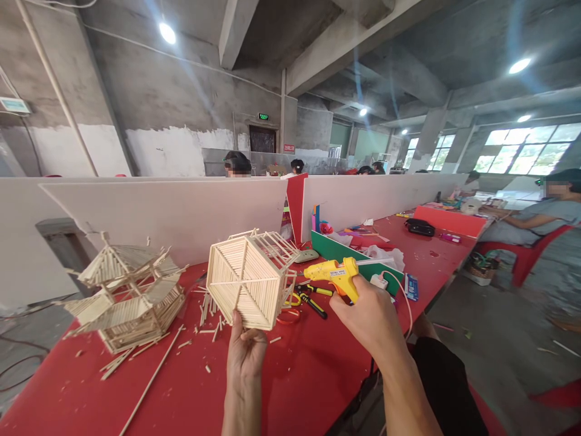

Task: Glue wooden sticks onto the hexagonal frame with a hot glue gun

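Note:
My left hand (245, 351) is closed on the lower edge of a hexagonal structure of thin wooden sticks (247, 280), held up on edge above the red table (290, 375) with its flat hexagon face toward me. My right hand (367, 318) grips a yellow glue gun (336, 275), its nozzle pointing left at the right side of the stick structure. A white cord (399, 290) runs from the gun over my wrist.
A finished stick pagoda model (127, 297) stands at the left with loose sticks (149, 381) around it. Pliers (311, 300), a green board (345, 251) and clutter lie behind. White partitions (181, 212) back the table. A person (535, 215) sits at far right.

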### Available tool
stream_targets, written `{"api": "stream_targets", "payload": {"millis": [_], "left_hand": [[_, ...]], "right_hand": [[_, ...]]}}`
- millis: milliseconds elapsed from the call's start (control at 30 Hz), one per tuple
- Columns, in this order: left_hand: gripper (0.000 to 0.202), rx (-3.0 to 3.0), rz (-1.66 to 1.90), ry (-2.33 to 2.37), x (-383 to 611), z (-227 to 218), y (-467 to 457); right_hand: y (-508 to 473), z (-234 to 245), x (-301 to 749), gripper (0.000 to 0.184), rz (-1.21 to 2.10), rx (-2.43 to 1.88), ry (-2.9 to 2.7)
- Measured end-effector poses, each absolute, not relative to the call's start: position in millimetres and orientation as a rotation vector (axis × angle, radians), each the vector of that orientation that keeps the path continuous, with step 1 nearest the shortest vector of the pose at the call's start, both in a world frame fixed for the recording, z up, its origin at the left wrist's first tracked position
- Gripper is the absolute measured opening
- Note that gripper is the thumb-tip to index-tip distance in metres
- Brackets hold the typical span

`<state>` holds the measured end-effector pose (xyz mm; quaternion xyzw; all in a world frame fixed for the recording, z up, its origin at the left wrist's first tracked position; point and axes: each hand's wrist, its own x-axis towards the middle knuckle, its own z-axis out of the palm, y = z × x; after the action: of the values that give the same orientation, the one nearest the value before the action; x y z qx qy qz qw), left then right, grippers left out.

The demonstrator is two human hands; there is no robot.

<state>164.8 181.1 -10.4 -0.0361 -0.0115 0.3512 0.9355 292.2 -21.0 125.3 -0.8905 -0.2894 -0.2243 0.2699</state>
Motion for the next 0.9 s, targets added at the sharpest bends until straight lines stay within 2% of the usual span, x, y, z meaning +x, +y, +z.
{"api": "stream_targets", "payload": {"millis": [500, 900], "left_hand": [[0.039, -0.035, 0.728, -0.032, 165, -6, 178], [0.049, -0.147, 0.762, 0.054, 165, -1, 176]], "right_hand": [[-21, 123, 292, 0.020, -0.601, -2.358, -0.796], [-20, 120, 293, 0.018, -0.607, -2.340, -0.815]]}}
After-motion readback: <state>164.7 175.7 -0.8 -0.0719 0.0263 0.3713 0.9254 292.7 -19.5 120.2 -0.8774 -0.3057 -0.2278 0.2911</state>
